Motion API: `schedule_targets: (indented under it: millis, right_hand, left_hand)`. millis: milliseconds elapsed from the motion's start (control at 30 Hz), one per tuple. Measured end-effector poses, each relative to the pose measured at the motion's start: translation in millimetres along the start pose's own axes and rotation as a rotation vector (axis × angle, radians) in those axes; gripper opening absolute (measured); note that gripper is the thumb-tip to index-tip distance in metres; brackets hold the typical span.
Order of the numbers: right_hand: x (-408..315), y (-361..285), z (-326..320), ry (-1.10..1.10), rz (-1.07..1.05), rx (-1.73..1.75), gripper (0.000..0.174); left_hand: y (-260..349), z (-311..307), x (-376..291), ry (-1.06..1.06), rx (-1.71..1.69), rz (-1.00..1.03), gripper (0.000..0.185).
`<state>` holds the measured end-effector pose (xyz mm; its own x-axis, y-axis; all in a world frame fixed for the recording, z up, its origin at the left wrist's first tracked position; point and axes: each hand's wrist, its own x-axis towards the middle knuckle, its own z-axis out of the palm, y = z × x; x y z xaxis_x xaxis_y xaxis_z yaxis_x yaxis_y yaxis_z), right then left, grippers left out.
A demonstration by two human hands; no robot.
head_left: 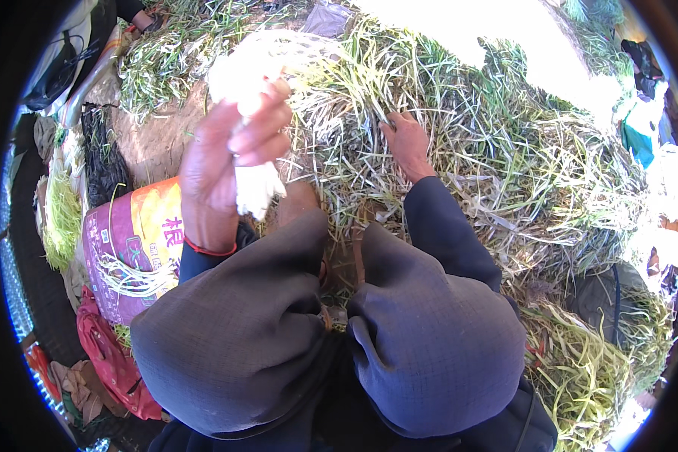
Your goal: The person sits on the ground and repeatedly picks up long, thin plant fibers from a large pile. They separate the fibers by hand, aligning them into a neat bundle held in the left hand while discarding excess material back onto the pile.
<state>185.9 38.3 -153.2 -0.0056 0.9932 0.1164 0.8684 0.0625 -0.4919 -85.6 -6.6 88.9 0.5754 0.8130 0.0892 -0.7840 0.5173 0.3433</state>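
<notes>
My left hand (226, 152) is raised at the upper left of centre, its fingers closed on a pale bundle of stalks (257, 186); white ends hang below the fist, and glare washes out the part above it. My right hand (409, 141) reaches into a wide heap of long green and whitish leafy stalks (486, 158), fingertips touching the leaves. Whether it grips any of them cannot be told. Before my bent knees, the heap spreads over the ground.
A purple and orange printed sack (113, 254) lies at my left with pale stalks (135, 277) on it. Beyond are a yellow-green bunch (62, 214), black plastic (101, 158) and a red cloth (113, 361). More yellowish leaves (582, 373) lie at right. Another person's foot (147, 22) shows at top left.
</notes>
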Motion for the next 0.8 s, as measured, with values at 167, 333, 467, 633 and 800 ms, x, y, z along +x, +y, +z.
schedule_targets:
  millis: [167, 333, 467, 633, 800]
  right_hand:
    - [9.6, 19.9, -4.6, -0.084, 0.183, 0.163, 0.035]
    - [8.0, 37.0, -30.6, -0.149, 0.398, 0.626, 0.037]
    - [-3.9, 35.2, -52.0, -0.098, 0.404, 0.653, 0.035]
    - [-31.3, 24.5, -109.1, 0.120, 0.424, 0.530, 0.041]
    - [-50.4, -21.8, -163.7, 0.214, 0.276, 0.772, 0.030]
  left_hand:
    - [83.9, 53.4, -3.9, -0.314, 0.103, 0.138, 0.021]
    - [97.7, 73.4, 3.8, -0.302, 0.172, 0.152, 0.027]
    - [56.3, 36.0, 14.4, -0.082, 0.317, 0.346, 0.020]
    - [7.8, -61.2, 27.9, 0.139, 0.229, 0.217, 0.017]
    - [-26.8, -90.1, 24.7, 0.357, 0.225, 0.096, 0.026]
